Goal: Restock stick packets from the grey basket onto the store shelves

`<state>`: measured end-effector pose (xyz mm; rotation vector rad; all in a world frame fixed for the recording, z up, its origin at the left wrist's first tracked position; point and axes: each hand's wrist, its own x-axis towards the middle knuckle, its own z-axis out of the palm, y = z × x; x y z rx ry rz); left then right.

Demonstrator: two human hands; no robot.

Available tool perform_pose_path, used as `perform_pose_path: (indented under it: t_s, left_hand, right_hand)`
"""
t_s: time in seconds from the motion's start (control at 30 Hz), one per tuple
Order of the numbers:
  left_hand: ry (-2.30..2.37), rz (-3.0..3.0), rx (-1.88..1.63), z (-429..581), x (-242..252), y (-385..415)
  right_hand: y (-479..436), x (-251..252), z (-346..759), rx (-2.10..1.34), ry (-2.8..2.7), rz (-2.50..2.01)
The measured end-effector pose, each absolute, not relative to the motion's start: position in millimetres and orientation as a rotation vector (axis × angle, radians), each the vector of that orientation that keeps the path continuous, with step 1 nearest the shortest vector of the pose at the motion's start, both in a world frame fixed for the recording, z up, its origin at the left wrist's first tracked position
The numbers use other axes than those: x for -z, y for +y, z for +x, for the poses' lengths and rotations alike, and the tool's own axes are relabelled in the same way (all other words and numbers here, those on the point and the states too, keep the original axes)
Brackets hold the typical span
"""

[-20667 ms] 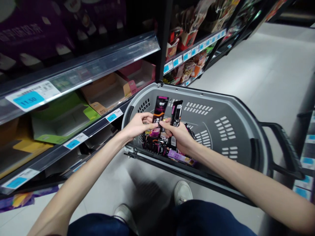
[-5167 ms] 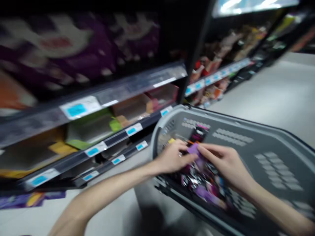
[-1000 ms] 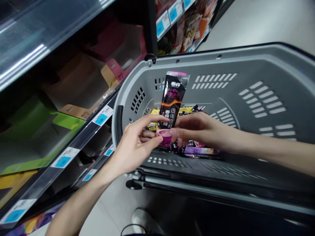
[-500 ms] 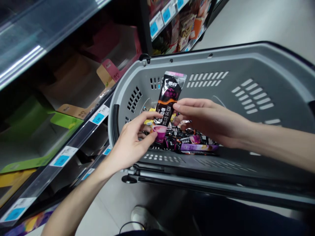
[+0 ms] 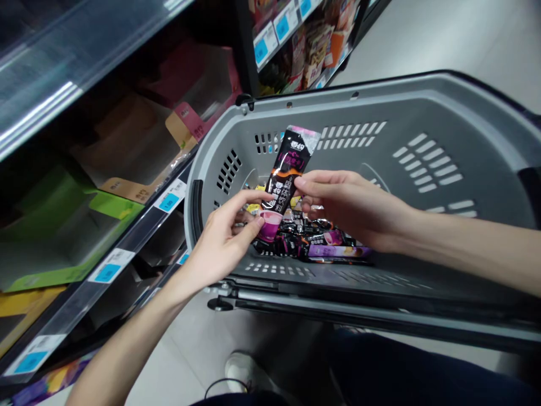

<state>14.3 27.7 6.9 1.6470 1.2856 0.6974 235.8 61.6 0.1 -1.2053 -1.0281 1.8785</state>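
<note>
A black drink-powder sachet [image 5: 288, 163], with a silver-pink top end and a purple cup printed near its bottom, is held tilted over the basket. My left hand [image 5: 230, 231] grips its lower left side between fingers and thumb. Against its right edge, my right hand [image 5: 338, 200] pinches it, the lower fingers curled and partly hidden. Beneath both hands lies a pile of similar sachets [image 5: 327, 237] in the grey shopping basket [image 5: 363, 160], with a purple packet [image 5: 338, 251] along the near side and some yellow ones [image 5: 253, 208] partly covered by my left hand.
On the left, a shelf holds open cardboard display boxes, one green [image 5: 54, 276] and one pink [image 5: 190, 121], behind price tags [image 5: 169, 200]. Bagged goods [image 5: 316, 51] fill a farther shelf. My shoe [image 5: 243, 369] is on the pale tiled floor below the basket.
The sachet leans slightly more to the right, its lower end shifted a little left and up along with my left hand. Both hands keep hold of it.
</note>
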Motion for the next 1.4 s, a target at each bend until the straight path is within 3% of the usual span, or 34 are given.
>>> perform_pose_path:
  t_s: [0.47, 1.4]
  left_hand:
    - [1.296, 1.598, -0.746, 15, 1, 27]
    - [1.268, 1.503, -0.859, 14, -1, 32]
  right_hand:
    - [74, 10, 241, -1.876, -1.305, -1.184]
    - [65, 9, 233, -1.920, -1.226, -1.165]
